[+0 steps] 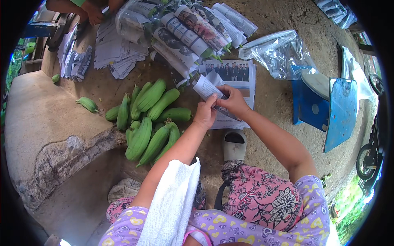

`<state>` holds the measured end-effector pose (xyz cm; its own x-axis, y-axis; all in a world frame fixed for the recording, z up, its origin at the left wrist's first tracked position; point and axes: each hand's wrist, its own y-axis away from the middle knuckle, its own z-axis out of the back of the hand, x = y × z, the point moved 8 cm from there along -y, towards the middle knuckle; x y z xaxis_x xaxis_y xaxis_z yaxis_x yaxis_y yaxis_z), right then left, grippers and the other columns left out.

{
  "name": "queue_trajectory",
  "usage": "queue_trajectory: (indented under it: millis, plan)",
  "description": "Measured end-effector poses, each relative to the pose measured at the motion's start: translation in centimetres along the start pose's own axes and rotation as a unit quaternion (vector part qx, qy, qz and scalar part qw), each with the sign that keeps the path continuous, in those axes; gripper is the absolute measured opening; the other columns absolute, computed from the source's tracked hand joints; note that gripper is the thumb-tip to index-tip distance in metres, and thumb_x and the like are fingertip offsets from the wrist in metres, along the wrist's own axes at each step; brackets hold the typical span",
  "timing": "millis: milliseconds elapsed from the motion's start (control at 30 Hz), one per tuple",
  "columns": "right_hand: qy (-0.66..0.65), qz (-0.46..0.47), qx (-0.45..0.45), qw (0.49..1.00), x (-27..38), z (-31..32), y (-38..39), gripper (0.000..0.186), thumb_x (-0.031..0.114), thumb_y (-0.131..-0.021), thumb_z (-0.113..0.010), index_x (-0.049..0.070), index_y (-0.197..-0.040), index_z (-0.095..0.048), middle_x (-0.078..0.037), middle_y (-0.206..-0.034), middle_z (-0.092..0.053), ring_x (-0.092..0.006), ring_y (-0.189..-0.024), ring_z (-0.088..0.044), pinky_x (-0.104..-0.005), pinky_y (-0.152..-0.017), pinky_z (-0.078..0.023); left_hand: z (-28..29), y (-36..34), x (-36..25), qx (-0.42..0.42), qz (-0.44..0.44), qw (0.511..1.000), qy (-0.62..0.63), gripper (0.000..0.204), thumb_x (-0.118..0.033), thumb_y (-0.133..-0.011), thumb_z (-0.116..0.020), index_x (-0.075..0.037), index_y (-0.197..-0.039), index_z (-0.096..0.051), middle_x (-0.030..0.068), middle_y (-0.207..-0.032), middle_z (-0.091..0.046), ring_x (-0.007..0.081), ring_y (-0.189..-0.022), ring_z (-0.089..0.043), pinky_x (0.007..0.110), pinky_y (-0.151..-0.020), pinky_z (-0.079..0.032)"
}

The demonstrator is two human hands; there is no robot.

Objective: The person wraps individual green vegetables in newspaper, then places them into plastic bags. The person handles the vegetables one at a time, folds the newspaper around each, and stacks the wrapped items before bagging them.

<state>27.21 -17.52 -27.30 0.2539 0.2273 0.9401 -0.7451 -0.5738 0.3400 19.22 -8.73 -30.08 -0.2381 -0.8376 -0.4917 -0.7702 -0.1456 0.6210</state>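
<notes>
A partly rolled sheet of newspaper (206, 87) is between my hands, in front of me. My left hand (206, 112) grips its near end, thumb on top. My right hand (234, 102) pinches the paper's right side, its fingers curled close to the left thumb. Whether a gourd lies inside the roll is hidden. Beneath my hands lies a stack of flat newspaper sheets (240, 85), the top one with a group photo. To the left, near my left forearm, is a pile of green luffa gourds (151, 96). Several newspaper-wrapped gourds (191, 35) are heaped beyond, green tips showing.
A clear plastic bag (283, 53) lies at the far right beside a blue weighing scale (312, 96). Cut newspaper sheets (119, 49) spread at the far left. A single luffa (87, 104) sits on the raised concrete ledge (45, 106). Another person's hand (93, 13) shows at upper left.
</notes>
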Motion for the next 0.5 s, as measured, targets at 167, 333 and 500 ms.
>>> queue_trajectory:
  millis: [167,333,500]
  plan:
    - [0.142,0.087,0.0,0.986,1.3,-0.3,0.6,0.057,0.02,-0.074,-0.081,-0.001,-0.122,-0.061,-0.016,-0.126,-0.061,-0.0243,-0.114,-0.058,-0.0354,-0.097,-0.046,1.9,0.0,-0.2,-0.006,0.0,1.0,0.002,0.025,-0.012,-0.084,-0.071,-0.005,-0.107,-0.064,0.0045,-0.1,-0.066,0.0171,-0.094,-0.063,0.033,-0.088,-0.047]
    - [0.143,0.116,-0.095,0.978,2.8,1.7,1.1,0.07,0.021,-0.071,-0.082,0.003,-0.132,-0.053,-0.016,-0.133,-0.052,-0.0295,-0.123,-0.051,-0.0399,-0.105,-0.039,0.3,0.2,-1.7,-0.028,-0.035,0.999,-0.004,0.028,-0.009,-0.082,-0.072,-0.003,-0.108,-0.064,0.0046,-0.098,-0.067,0.0167,-0.092,-0.063,0.033,-0.084,-0.049]
    - [0.093,0.094,0.009,0.991,3.7,0.2,1.7,0.075,0.019,-0.067,-0.084,0.003,-0.133,-0.052,-0.017,-0.125,-0.055,-0.0347,-0.116,-0.055,-0.0388,-0.101,-0.043,-1.6,0.8,-4.1,-0.117,-0.063,0.989,-0.068,0.026,-0.011,-0.084,-0.071,-0.002,-0.106,-0.064,0.0055,-0.097,-0.066,0.015,-0.092,-0.062,0.032,-0.082,-0.05]
